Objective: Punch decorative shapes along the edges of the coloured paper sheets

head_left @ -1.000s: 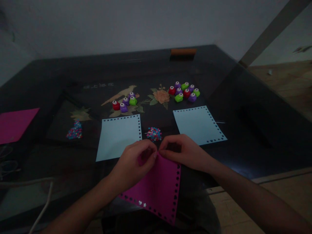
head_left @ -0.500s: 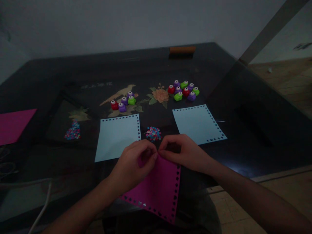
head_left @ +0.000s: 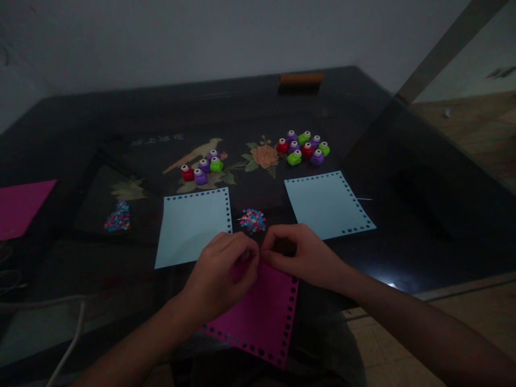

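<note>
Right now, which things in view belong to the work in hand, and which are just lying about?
Likely in the work:
pink sheet, pinched by left hand and right hand
left blue sheet, right blue sheet
left confetti pile, right confetti pile
coloured punch-like gadgets

Seemingly just lying about:
brown tube
white cable

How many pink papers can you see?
2. One pink sheet is at the fingertips of the left hand and right hand. The other pink sheet lies at the picture's left edge, partly cut off. More could be hidden underneath.
</note>
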Demonstrator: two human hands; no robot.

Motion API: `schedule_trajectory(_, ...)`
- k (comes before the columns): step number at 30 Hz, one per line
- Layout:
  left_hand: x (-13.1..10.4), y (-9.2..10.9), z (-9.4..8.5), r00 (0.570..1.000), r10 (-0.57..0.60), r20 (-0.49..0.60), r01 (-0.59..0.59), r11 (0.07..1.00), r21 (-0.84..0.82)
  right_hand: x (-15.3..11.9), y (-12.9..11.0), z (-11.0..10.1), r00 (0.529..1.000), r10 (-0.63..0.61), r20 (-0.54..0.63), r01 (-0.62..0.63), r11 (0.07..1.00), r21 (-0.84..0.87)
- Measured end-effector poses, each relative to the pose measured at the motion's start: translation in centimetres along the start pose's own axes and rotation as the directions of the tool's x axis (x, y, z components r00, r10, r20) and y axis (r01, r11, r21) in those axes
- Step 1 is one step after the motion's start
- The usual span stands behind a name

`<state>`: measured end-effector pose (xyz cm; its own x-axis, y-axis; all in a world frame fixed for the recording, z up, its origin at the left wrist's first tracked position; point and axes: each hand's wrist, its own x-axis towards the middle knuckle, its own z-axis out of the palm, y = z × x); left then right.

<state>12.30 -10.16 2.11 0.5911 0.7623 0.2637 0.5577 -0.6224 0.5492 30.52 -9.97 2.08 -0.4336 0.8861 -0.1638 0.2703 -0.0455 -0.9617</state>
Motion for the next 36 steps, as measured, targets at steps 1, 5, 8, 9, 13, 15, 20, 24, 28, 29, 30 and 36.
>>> schedule_trajectory(1, 0.0, 0.0, 0.0, 1.000, 0.008, -0.006, -0.008, 1.000, 0.013, 0.0, 0.1, 0.1, 1.000, 0.004, -0.005, -0.004, 1.000, -0.002)
schedule_trajectory(5, 0.0, -0.1, 0.2, 0.999, 0.040, -0.020, -0.039, 0.997, 0.061, 0.1, 0.2, 0.3, 1.000, 0.014, -0.020, -0.014, 1.000, -0.002)
schedule_trajectory(8, 0.0, -0.1, 0.2, 0.998, 0.056, -0.032, -0.053, 0.995, 0.085, 0.0, 0.2, 0.3, 0.999, 0.021, -0.036, -0.020, 1.000, 0.015)
schedule_trajectory(9, 0.0, -0.1, 0.2, 0.998, 0.059, -0.037, -0.056, 0.994, 0.089, 0.0, 0.2, 0.3, 0.999, 0.023, -0.038, -0.022, 0.999, 0.023)
schedule_trajectory(13, 0.0, -0.1, 0.2, 0.996, 0.076, -0.043, -0.071, 0.992, 0.100, 0.1, 0.3, 0.3, 0.999, 0.027, -0.032, -0.025, 0.998, 0.054)
schedule_trajectory(15, 0.1, -0.2, 0.2, 0.996, 0.086, -0.039, -0.081, 0.991, 0.111, 0.1, 0.4, 0.4, 0.999, 0.030, -0.030, -0.028, 0.998, 0.063)
schedule_trajectory(20, 0.1, -0.3, 0.3, 0.992, 0.124, -0.029, -0.116, 0.976, 0.184, 0.3, 0.6, 0.4, 0.999, 0.030, -0.030, -0.027, 0.996, 0.088)
schedule_trajectory(24, -0.1, -0.4, 0.5, 0.986, 0.163, -0.026, -0.151, 0.955, 0.257, 0.3, 0.6, 0.4, 0.999, 0.045, -0.023, -0.043, 0.993, 0.106)
schedule_trajectory(28, -0.1, -0.5, 0.5, 0.980, 0.196, -0.030, -0.178, 0.936, 0.305, 0.4, 0.7, 0.5, 0.998, 0.059, -0.014, -0.057, 0.989, 0.136)
schedule_trajectory(29, -0.1, -0.5, 0.5, 0.978, 0.205, -0.033, -0.185, 0.932, 0.312, 0.4, 0.7, 0.5, 0.998, 0.058, -0.015, -0.055, 0.988, 0.143)
schedule_trajectory(30, -0.1, -0.5, 0.5, 0.976, 0.213, -0.038, -0.190, 0.929, 0.318, 0.4, 0.8, 0.6, 0.998, 0.056, -0.015, -0.053, 0.987, 0.151)
schedule_trajectory(36, 0.1, -0.4, 0.6, 0.964, 0.252, -0.081, -0.214, 0.921, 0.325, 0.5, 1.2, 0.5, 0.998, 0.054, -0.012, -0.051, 0.983, 0.174)
